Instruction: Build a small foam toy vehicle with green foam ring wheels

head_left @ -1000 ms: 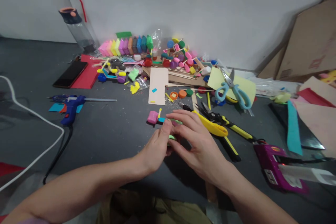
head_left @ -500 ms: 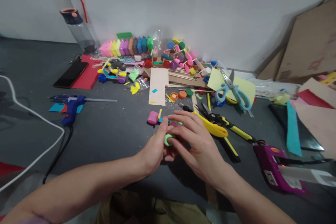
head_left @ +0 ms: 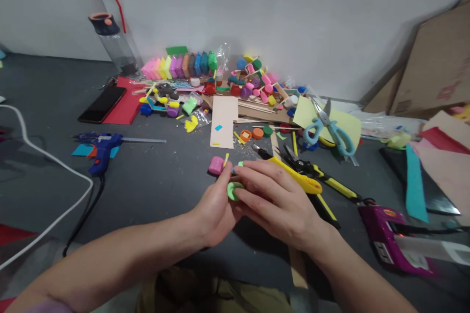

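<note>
A light green round piece of modelling clay, hollowed on its near face, is held between my two hands. My left hand is closed around its left side, thumb pointing up, its other fingers mostly hidden. My right hand reaches across from the right, and its bent fingers press on the clay. Just beyond my hands a small model lies on the table, with a pink-purple clay-covered wheel and a yellow stick. My fingers cover the rest of this model.
A blue glue gun lies to the left, near a phone. On the right are a yellow-handled cutter, black-and-yellow pliers, scissors and a purple device. Clay packs and small parts line the wall.
My left hand's fingers have drawn in under the clay, and its hollow face shows more. My right fingers have shifted slightly over it. The whole view has moved a little.
</note>
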A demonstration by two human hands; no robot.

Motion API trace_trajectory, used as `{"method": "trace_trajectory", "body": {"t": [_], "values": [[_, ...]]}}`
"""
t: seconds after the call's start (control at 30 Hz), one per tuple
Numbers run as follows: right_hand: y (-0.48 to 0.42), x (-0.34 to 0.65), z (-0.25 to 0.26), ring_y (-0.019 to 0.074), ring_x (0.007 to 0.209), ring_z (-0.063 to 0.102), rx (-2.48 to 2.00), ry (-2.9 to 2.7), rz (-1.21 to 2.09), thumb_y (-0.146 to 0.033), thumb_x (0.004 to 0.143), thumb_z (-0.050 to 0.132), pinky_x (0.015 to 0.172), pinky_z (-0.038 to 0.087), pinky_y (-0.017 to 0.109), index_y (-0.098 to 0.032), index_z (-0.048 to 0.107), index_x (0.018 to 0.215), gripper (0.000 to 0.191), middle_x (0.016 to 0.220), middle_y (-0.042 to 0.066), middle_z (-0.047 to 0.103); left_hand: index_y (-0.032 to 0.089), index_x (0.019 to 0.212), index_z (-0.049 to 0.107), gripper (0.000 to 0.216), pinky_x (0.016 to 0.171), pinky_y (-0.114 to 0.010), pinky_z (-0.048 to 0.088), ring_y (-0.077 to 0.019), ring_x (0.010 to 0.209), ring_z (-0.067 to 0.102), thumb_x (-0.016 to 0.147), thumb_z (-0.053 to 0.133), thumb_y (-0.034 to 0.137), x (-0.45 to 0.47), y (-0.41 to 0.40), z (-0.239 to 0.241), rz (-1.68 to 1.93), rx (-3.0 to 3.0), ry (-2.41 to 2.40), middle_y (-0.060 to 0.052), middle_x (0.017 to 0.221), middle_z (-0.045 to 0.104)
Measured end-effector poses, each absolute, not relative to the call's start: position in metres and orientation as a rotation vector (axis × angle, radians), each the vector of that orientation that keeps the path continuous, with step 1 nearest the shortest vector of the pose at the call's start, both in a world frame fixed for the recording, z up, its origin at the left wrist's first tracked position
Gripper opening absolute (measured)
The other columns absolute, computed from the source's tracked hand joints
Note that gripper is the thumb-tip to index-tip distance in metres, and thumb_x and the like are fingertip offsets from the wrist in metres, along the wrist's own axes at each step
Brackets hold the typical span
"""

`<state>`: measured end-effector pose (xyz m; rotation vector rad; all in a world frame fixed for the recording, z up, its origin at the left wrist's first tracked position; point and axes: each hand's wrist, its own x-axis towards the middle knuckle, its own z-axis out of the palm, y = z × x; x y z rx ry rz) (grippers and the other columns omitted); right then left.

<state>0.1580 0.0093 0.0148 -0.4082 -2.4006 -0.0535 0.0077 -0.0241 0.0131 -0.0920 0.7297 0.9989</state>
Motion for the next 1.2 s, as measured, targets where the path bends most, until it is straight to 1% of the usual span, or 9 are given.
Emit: {"method": "trace_trajectory", "body": {"t": [0.17, 0.27, 0.43, 0.57, 0.73, 0.83, 0.93, 1.03, 1.2], "values": [[0.007, 0.159, 0.013, 0.0213, 0.119, 0.067, -0.467, -2.376, -0.036, -0.016, 0.095, 0.061, 0.109, 0.055, 0.041, -0.025, 0.07, 0.104, 0.015, 0.121, 0.004, 0.074, 0.013, 0.087, 0.071, 0.048, 0.06, -0.018, 0.05, -0.0085, 0.062, 0.064, 0.107, 0.035, 0.038, 0.008, -0.026, 0.015, 0.95, -0.097, 0.673, -0.003, 0.074, 0.07], [0.003, 0.158, 0.011, 0.0223, 0.119, 0.067, -0.485, -2.37, -0.048, -0.015, 0.095, 0.061, 0.111, 0.054, 0.043, -0.024, 0.07, 0.104, 0.016, 0.121, 0.005, 0.074, 0.013, 0.088, 0.072, 0.044, 0.06, -0.017, 0.049, -0.0078, 0.064, 0.064, 0.107, 0.038, 0.034, 0.009, -0.027, 0.016, 0.979, -0.102, 0.708, -0.003, 0.078, 0.071], [-0.001, 0.156, 0.011, 0.0235, 0.123, 0.065, -0.442, -2.402, -0.086, -0.014, 0.094, 0.06, 0.117, 0.048, 0.042, -0.021, 0.071, 0.094, 0.013, 0.121, 0.005, 0.075, 0.013, 0.09, 0.073, 0.024, 0.068, -0.018, 0.048, -0.0104, 0.073, 0.064, 0.099, 0.052, 0.02, 0.011, -0.031, 0.013, 1.027, -0.019, 0.791, -0.003, 0.081, 0.071], [-0.001, 0.156, 0.012, 0.023, 0.124, 0.065, -0.443, -2.424, -0.117, -0.014, 0.096, 0.056, 0.118, 0.047, 0.042, -0.02, 0.07, 0.097, 0.016, 0.12, 0.006, 0.076, 0.012, 0.089, 0.073, 0.019, 0.067, -0.02, 0.048, -0.0123, 0.073, 0.062, 0.094, 0.055, 0.014, 0.012, -0.03, 0.009, 1.011, -0.026, 0.813, -0.004, 0.081, 0.071], [0.001, 0.157, 0.011, 0.0268, 0.123, 0.065, -0.449, -2.434, -0.13, -0.016, 0.094, 0.061, 0.115, 0.05, 0.047, -0.018, 0.068, 0.106, 0.014, 0.125, 0.008, 0.074, 0.012, 0.085, 0.069, 0.027, 0.059, -0.019, 0.046, -0.0088, 0.061, 0.058, 0.1, 0.048, 0.019, 0.011, -0.026, 0.016, 0.956, -0.106, 0.824, -0.002, 0.075, 0.066], [0.0, 0.156, 0.009, 0.0258, 0.121, 0.066, -0.462, -2.398, -0.057, -0.015, 0.093, 0.061, 0.112, 0.053, 0.047, -0.02, 0.067, 0.105, 0.014, 0.123, 0.008, 0.074, 0.012, 0.087, 0.069, 0.031, 0.056, -0.017, 0.045, -0.0074, 0.059, 0.058, 0.103, 0.045, 0.023, 0.011, -0.026, 0.018, 0.946, -0.144, 0.8, -0.001, 0.074, 0.065], [-0.001, 0.155, 0.008, 0.0238, 0.119, 0.067, -0.477, -2.367, -0.007, -0.012, 0.094, 0.06, 0.11, 0.054, 0.045, -0.022, 0.068, 0.1, 0.015, 0.12, 0.007, 0.075, 0.012, 0.089, 0.07, 0.032, 0.059, -0.015, 0.045, -0.0071, 0.065, 0.062, 0.104, 0.045, 0.024, 0.01, -0.028, 0.018, 0.966, -0.155, 0.772, -0.002, 0.077, 0.067], [-0.002, 0.155, 0.007, 0.0241, 0.122, 0.066, -0.466, -2.362, 0.0, -0.012, 0.093, 0.06, 0.113, 0.053, 0.045, -0.023, 0.069, 0.102, 0.017, 0.122, 0.006, 0.074, 0.011, 0.093, 0.072, 0.032, 0.063, -0.016, 0.047, -0.0081, 0.069, 0.064, 0.104, 0.046, 0.027, 0.009, -0.028, 0.018, 0.969, -0.149, 0.747, -0.003, 0.081, 0.07], [-0.001, 0.156, 0.008, 0.023, 0.117, 0.068, -0.513, -2.321, -0.01, -0.012, 0.089, 0.066, 0.113, 0.053, 0.042, -0.026, 0.069, 0.1, 0.018, 0.121, 0.003, 0.075, 0.012, 0.088, 0.072, 0.048, 0.064, -0.019, 0.05, -0.0099, 0.067, 0.064, 0.105, 0.039, 0.042, 0.007, -0.025, 0.019, 0.998, -0.124, 0.636, -0.004, 0.077, 0.07]]}}
